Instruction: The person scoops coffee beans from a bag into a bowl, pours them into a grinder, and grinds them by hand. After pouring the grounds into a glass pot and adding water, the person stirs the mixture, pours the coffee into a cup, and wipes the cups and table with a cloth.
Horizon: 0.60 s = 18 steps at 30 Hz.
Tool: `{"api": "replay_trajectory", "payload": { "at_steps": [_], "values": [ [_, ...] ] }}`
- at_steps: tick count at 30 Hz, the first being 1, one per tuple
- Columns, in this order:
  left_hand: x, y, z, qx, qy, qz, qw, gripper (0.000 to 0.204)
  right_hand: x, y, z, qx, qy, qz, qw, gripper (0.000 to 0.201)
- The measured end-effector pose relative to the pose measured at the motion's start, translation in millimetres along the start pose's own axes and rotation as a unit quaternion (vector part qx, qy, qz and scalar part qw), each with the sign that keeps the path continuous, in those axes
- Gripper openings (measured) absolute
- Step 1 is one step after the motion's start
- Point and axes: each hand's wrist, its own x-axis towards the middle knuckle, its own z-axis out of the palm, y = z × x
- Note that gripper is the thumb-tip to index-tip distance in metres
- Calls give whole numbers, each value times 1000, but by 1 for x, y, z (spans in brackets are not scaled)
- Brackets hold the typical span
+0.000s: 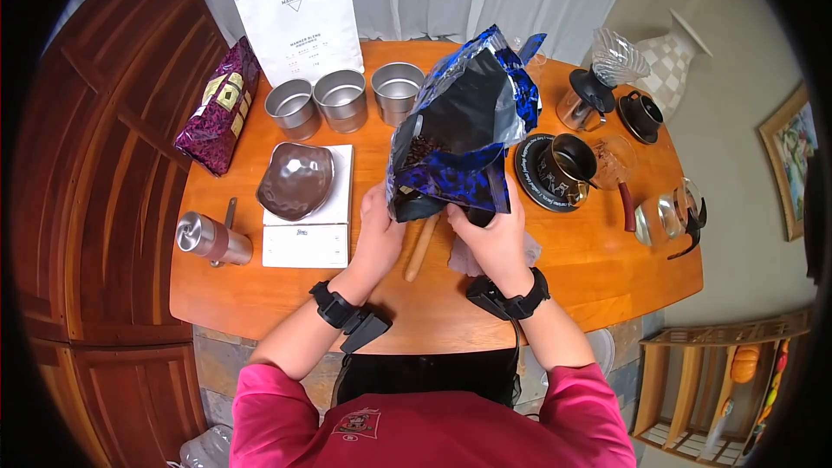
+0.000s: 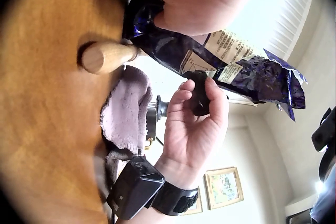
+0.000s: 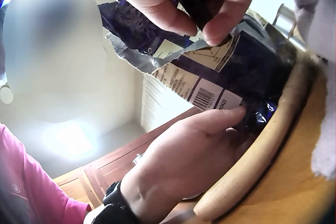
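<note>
A blue and black foil bag (image 1: 459,121) stands open-topped over the table, dark beans (image 1: 423,150) visible inside. My left hand (image 1: 379,234) grips its lower left side; in the right wrist view that hand (image 3: 184,156) has its thumb against the bag (image 3: 252,72) below a barcode label. Between thumb and fingers my right hand (image 1: 498,243) pinches a small black object (image 2: 199,95) against the bag's other side. The object (image 3: 194,3) shows dark and glossy in the right wrist view; what it is, I cannot tell. A wooden handle (image 1: 422,250) lies under the bag.
Left: brown dish (image 1: 296,180) on a white scale (image 1: 305,245), metal grinder (image 1: 212,238), purple bag (image 1: 219,108). Behind: metal cups (image 1: 340,101), tall white bag (image 1: 295,13). Right: black cup (image 1: 572,159) on a saucer, glass dripper (image 1: 617,61), glass pot (image 1: 663,217). A greyish-purple cloth (image 2: 126,108) lies near my right hand.
</note>
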Motion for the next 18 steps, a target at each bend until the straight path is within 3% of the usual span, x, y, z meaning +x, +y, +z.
{"api": "replay_trajectory", "payload": {
  "at_steps": [9, 14, 15, 18],
  "values": [
    [2, 1, 2, -23, 19, 11, 999, 38, 4, -8, -17, -6, 17, -38, 999, 34],
    [2, -1, 3, -6, 40, 36, 999, 40, 8, -12, -35, 154, -24, 27, 987, 32],
    [2, -1, 4, -7, 46, 35, 998, 41, 8, -19, -37, 231, -34, 48, 971, 31],
    [2, -2, 3, 11, 40, 34, 999, 45, 11, -26, -46, 292, -44, 91, 951, 28]
  ]
}}
